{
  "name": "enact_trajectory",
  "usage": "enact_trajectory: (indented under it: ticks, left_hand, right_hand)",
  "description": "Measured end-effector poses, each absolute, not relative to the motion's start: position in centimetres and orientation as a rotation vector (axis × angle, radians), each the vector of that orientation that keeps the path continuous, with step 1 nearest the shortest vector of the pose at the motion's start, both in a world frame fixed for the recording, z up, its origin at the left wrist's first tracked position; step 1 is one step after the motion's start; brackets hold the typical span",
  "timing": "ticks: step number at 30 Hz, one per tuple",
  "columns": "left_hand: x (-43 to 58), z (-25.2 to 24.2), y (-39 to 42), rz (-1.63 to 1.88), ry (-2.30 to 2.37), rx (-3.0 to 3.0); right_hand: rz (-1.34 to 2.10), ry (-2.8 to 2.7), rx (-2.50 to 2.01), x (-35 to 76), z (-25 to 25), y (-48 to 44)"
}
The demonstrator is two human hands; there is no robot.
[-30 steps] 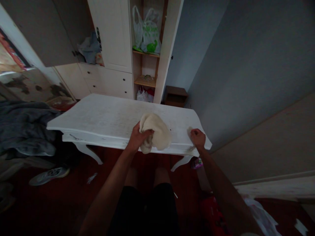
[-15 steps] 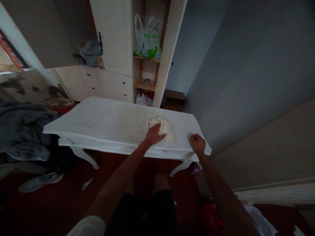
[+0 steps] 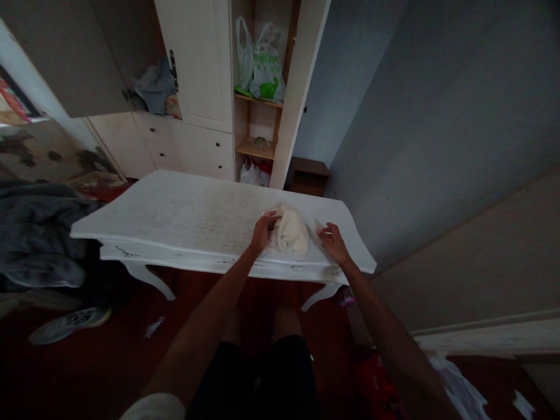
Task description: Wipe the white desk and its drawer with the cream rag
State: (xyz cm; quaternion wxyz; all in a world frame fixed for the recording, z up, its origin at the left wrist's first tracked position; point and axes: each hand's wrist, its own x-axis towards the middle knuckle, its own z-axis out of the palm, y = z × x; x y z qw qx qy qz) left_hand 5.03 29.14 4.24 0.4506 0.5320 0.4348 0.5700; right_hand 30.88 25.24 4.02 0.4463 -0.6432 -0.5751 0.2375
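Observation:
A cream cloth (image 3: 292, 230) lies bunched on the white table (image 3: 175, 195), right of its middle. My left hand (image 3: 263, 228) is at the cloth's left side, its fingers closed on the edge. To the right of the cloth, my right hand (image 3: 333, 240) is just above the tabletop, fingers apart and slightly bent, holding nothing. Grey smudges cover much of the tabletop left of the cloth.
Behind the table stands a white wardrobe (image 3: 196, 70) with open doors and plastic bags (image 3: 268, 73) on a shelf. A small brown cabinet (image 3: 310, 175) is by the grey wall. Dark clothing (image 3: 39, 233) and a shoe (image 3: 70, 325) lie at the left.
My right hand has moved left toward the cloth and its fingers have spread. My left hand has shifted from on top of the cloth to its left edge, and the cloth is more bunched.

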Motion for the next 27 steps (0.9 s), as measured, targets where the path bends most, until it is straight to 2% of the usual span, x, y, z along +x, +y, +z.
enact_trajectory:
  ticks: [3,6,10,13,21,27]
  left_hand:
    - [4.2,4.3,29.9,1.458,0.882,0.908]
    - [3.7,4.4,30.0,1.519,0.703,0.583]
    - [3.6,4.4,30.0,1.629,0.689,0.363]
    - [3.9,4.2,30.2,1.722,0.723,0.330]
    - [4.2,3.7,30.2,1.798,0.770,0.481]
    - [4.3,3.6,30.0,1.773,0.808,0.616]
  right_hand:
    - [0.639,-1.543,-1.528,26.1,5.6,26.5]
    - [0.628,-1.822,-1.669,21.3,7.6,27.6]
    - [0.538,-2.191,-1.966,16.6,9.4,28.0]
    - [0.388,-2.294,-2.023,15.4,9.7,27.9]
    - [0.148,-2.297,-1.830,18.8,9.5,26.7]
    - [-0.014,-1.872,-1.871,28.3,8.4,25.8]
